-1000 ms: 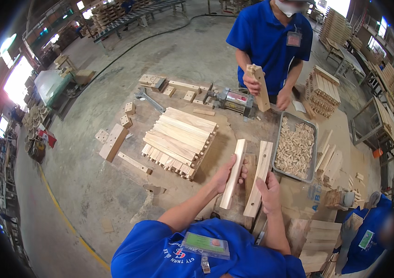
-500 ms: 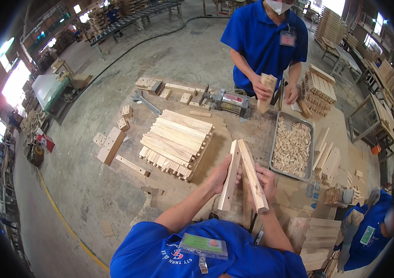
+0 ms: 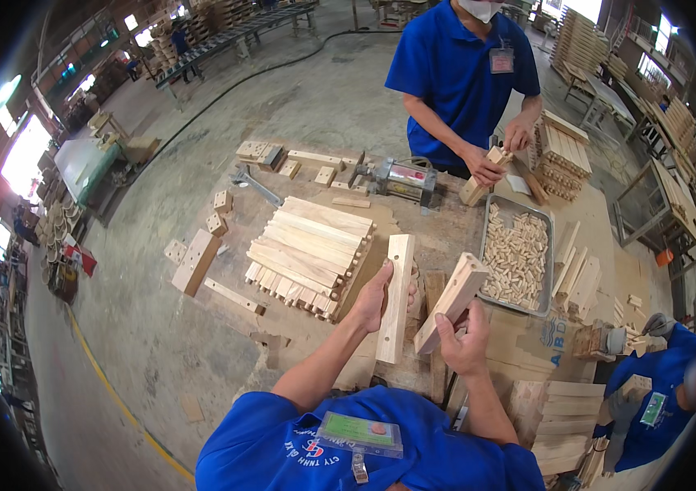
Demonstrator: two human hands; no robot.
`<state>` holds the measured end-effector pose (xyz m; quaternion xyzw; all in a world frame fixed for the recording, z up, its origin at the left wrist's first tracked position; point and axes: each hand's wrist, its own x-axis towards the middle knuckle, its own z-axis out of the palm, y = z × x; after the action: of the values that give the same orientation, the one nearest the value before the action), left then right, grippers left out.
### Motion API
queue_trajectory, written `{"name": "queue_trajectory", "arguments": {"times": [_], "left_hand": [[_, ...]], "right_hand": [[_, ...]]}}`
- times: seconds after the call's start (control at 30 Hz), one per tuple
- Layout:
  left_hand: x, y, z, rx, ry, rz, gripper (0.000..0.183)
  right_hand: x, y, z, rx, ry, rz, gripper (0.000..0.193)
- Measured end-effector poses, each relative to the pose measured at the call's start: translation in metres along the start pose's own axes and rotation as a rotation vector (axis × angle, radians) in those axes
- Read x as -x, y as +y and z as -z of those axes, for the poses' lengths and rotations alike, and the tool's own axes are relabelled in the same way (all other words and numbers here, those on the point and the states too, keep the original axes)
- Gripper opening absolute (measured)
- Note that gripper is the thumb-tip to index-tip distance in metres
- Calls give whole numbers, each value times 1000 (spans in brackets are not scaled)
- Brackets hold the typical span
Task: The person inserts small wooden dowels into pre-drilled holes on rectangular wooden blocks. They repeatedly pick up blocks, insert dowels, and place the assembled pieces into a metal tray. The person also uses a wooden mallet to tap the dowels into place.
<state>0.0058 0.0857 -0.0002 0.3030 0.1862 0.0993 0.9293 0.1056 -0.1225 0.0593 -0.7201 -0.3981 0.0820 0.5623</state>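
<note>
My left hand is closed round a pale wooden bar that stands almost upright, with drilled holes along its face. A second wooden bar, tilted to the right, is gripped in my right hand; a hole shows in its upper end. The two bars are apart, with a gap between them. Left of my hands lies a neat stack of wooden bars with dowel ends sticking out along its edges. To the right, a metal tray holds many short wooden dowels.
Across the table a co-worker handles wooden pieces beside a clamp cylinder. A wrench and drilled blocks lie at the left. Bar stacks stand at the far right and near right. Another worker is at the lower right.
The two bars, close together at their tops before, have moved apart. The right bar now leans to the right and its end shows. The co-worker's hands have lowered the piece they hold.
</note>
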Motion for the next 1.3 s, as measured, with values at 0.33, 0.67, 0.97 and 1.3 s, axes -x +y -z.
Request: {"name": "queue_trajectory", "arguments": {"times": [0.33,0.67,0.97,1.3], "left_hand": [[-4,-10,-8,-75,95,108,61],[-10,-9,-11,-430,207,-150,57],[-2,-21,-35,-591,60,-597,49],[21,-21,-48,-679,-60,-561,54]], "right_hand": [[-25,6,-5,342,73,721,43],[-22,5,-9,309,40,690,49],[-15,13,-24,-343,-196,-45,65],[-10,8,-23,-119,-165,-2,47]]}}
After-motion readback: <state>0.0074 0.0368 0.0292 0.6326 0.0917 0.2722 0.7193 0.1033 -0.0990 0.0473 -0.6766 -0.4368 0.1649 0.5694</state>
